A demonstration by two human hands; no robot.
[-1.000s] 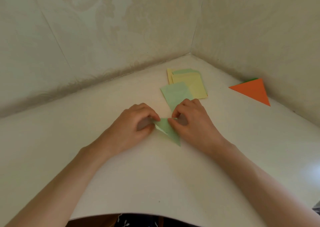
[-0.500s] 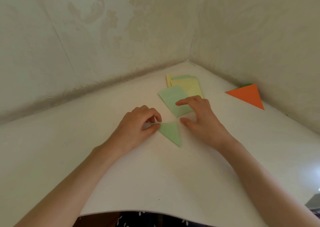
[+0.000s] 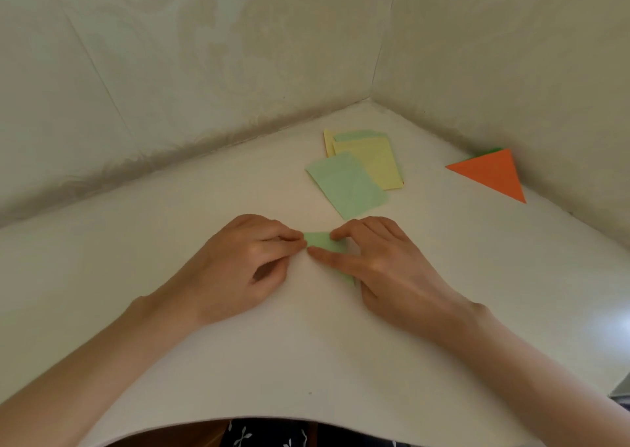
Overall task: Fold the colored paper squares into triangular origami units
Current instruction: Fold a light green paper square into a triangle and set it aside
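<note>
The green unit lies flat on the worktop, about the middle, between the two hands. It is folded down small, and one point pokes out under the right hand. The left hand pinches its left corner with curled fingers. The right hand holds the other side, forefinger bent over the top edge and thumb laid along the lower one. To me this piece looks to be in its late folds, with a crease being pressed, and not finished yet. Just beyond it a green sheet lies unfolded, overlapping a few yellow sheets, so several remain to do. Over by the right wall an orange triangle sits done, with a sliver of green behind it, probably another.
</note>
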